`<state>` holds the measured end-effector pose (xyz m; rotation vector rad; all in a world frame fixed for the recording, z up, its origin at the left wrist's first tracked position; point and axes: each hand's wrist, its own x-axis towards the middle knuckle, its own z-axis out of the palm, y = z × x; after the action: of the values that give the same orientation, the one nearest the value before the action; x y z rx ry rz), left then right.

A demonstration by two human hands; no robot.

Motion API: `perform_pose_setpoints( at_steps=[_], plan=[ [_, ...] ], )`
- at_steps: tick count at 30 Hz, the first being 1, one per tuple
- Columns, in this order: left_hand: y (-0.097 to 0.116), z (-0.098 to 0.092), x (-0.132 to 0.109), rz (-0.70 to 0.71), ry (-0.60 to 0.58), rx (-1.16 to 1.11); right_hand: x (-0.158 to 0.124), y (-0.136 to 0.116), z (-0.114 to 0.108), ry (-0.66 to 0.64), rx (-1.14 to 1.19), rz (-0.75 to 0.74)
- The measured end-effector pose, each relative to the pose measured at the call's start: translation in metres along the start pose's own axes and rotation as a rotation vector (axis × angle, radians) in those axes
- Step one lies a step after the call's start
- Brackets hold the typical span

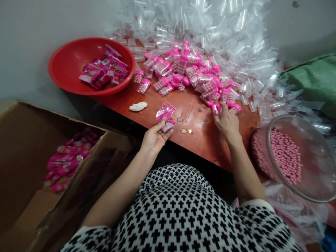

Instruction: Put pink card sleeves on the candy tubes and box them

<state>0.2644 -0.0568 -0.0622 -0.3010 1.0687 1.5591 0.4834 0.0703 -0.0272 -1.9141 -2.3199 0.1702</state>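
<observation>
Fingertips (163,133) of the left hand (154,139) pinched a pink sachet (165,114) by its bottom edge, above the table's (195,141) near edge (light, slick foil, probably); the right hand (227,123) lay spread on capped vials (217,107).

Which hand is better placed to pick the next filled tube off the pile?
Right, probably. The right hand rests its fingertips on the near edge of the pile of pink-capped tubes. The left hand is occupied holding a pink packet, short of the pile.
</observation>
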Motion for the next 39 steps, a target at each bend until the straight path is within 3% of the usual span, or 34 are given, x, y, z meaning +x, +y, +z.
perform_pose_setpoints(
  at_steps=[2,3,6,8,11,18,24,27,32,37,39],
  plan=[
    [-0.001,0.001,-0.002,0.009,0.007,-0.028,-0.021,-0.006,0.006,0.058,0.368,-0.032],
    [-0.002,0.002,-0.002,0.01,0.006,-0.043,-0.033,-0.012,0.01,0.025,0.609,-0.052],
    [-0.006,0.003,-0.004,-0.016,-0.008,-0.092,-0.071,-0.039,0.024,-0.279,1.256,-0.06],
    [-0.009,0.003,-0.005,-0.024,-0.036,-0.137,-0.093,-0.059,0.032,-0.454,1.428,-0.031],
    [-0.013,0.004,-0.009,-0.007,-0.074,-0.2,-0.111,-0.08,0.039,-0.512,1.465,-0.017],
    [-0.016,0.01,-0.018,-0.02,-0.105,-0.119,-0.112,-0.088,0.048,-0.398,1.466,-0.032],
    [-0.018,0.007,-0.019,0.178,-0.266,0.115,-0.108,-0.088,0.052,-0.521,1.592,-0.025],
    [-0.017,0.006,-0.018,0.246,-0.333,0.17,-0.107,-0.09,0.053,-0.431,1.582,-0.035],
    [-0.016,0.008,-0.017,0.216,-0.362,0.249,-0.109,-0.092,0.055,-0.301,1.543,-0.081],
    [-0.009,0.006,-0.015,0.196,-0.399,0.362,-0.105,-0.088,0.058,-0.483,1.686,0.004],
    [-0.006,0.004,-0.013,0.176,-0.429,0.42,-0.105,-0.087,0.058,-0.499,1.699,0.014]
  ],
)
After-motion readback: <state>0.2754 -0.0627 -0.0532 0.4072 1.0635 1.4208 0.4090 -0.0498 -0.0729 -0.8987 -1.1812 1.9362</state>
